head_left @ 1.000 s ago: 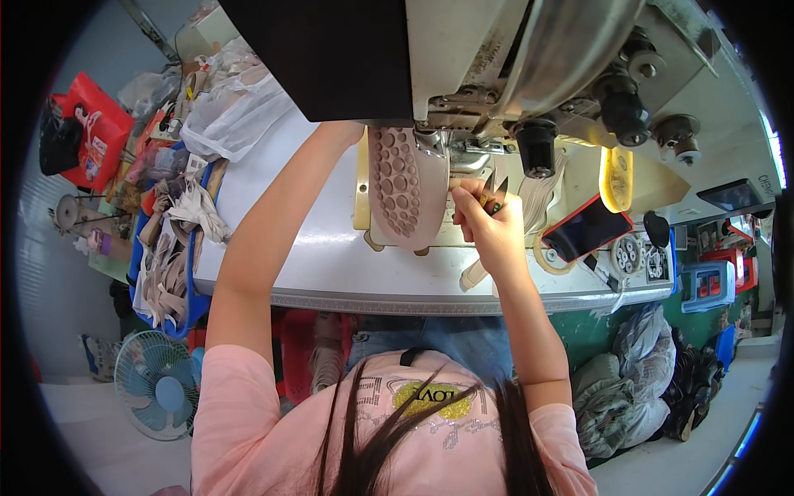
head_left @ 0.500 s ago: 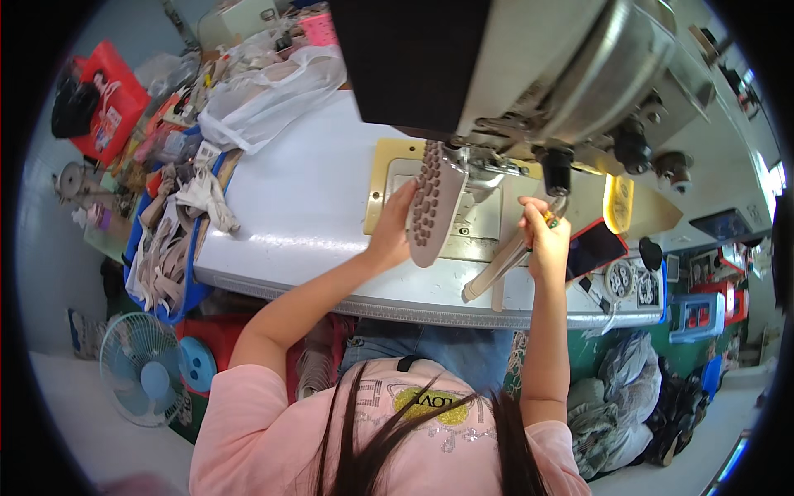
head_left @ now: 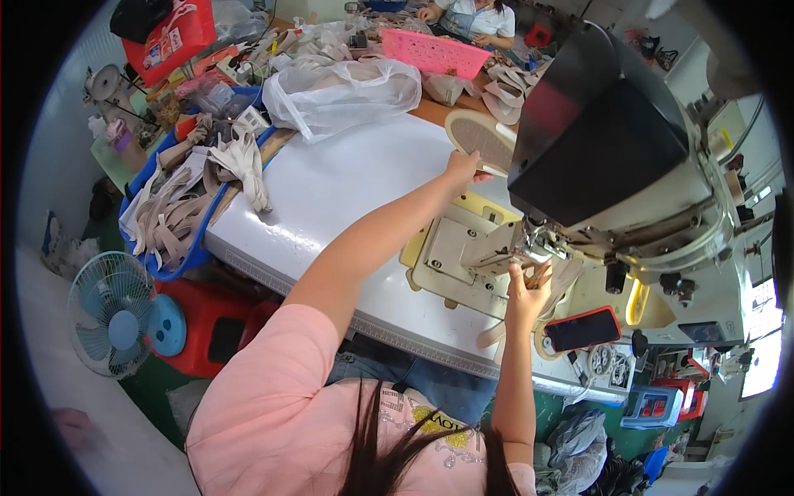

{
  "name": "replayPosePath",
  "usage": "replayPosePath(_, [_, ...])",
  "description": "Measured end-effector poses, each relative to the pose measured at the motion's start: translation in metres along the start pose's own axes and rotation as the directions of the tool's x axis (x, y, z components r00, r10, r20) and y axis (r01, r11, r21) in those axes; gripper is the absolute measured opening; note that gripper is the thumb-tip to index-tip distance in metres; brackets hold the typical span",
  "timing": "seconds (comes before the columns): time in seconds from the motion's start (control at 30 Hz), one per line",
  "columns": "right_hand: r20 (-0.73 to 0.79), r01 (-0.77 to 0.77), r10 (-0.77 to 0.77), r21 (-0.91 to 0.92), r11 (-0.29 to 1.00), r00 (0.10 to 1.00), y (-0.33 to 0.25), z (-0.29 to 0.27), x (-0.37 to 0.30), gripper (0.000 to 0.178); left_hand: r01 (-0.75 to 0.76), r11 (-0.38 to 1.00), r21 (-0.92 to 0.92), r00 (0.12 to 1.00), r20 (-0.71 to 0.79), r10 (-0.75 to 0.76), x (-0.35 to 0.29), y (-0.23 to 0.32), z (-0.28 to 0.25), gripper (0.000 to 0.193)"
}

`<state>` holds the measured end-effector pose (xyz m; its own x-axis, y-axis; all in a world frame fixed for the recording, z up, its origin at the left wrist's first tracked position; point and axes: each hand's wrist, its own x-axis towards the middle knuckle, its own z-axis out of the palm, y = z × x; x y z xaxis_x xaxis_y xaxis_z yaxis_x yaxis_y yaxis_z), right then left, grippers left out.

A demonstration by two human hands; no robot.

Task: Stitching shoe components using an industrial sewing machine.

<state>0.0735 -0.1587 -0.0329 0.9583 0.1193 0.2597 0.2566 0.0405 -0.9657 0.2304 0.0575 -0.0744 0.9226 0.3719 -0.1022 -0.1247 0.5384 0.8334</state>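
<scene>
My left arm stretches across the white table, and my left hand [head_left: 465, 171] grips the near edge of a shoe sole [head_left: 486, 145]. The sole has a brown textured face and a pale rim; it is tilted up beside the dark head of a sewing machine [head_left: 604, 124]. My right hand [head_left: 529, 293] is just below the machine's needle area, with thumb and fingers curled. What its fingers hold is mostly hidden. Beige straps [head_left: 564, 281] lie behind and beside that hand, on the near right of the machine's metal plate [head_left: 451, 258].
A clear plastic bag [head_left: 339, 95] and a pink basket [head_left: 434, 54] stand at the back. At the left is a blue bin [head_left: 186, 260] of beige straps. A red-edged phone [head_left: 583, 329] lies right. A fan [head_left: 107, 314] stands lower left. Another person [head_left: 475, 21] sits beyond the table.
My left hand has carried the sole away from me, to the far side of the machine plate. My right hand has moved to the needle area; the colourful-handled tool seen in it no longer shows.
</scene>
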Motion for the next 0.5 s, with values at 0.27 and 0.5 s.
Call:
replayPosePath(0.27, [-0.034,-0.038,0.036,-0.077,0.996,0.999,0.006,-0.008,-0.001,0.045,0.047,0.572,0.819,0.851,0.267,-0.452,0.001,0.058,-0.024,0.058])
replayPosePath(0.5, [-0.046,-0.039,0.037,-0.028,0.999,0.998,0.009,0.000,-0.004,0.034,0.273,-0.249,0.929,0.797,-0.073,0.600,0.012,0.246,-0.193,0.024])
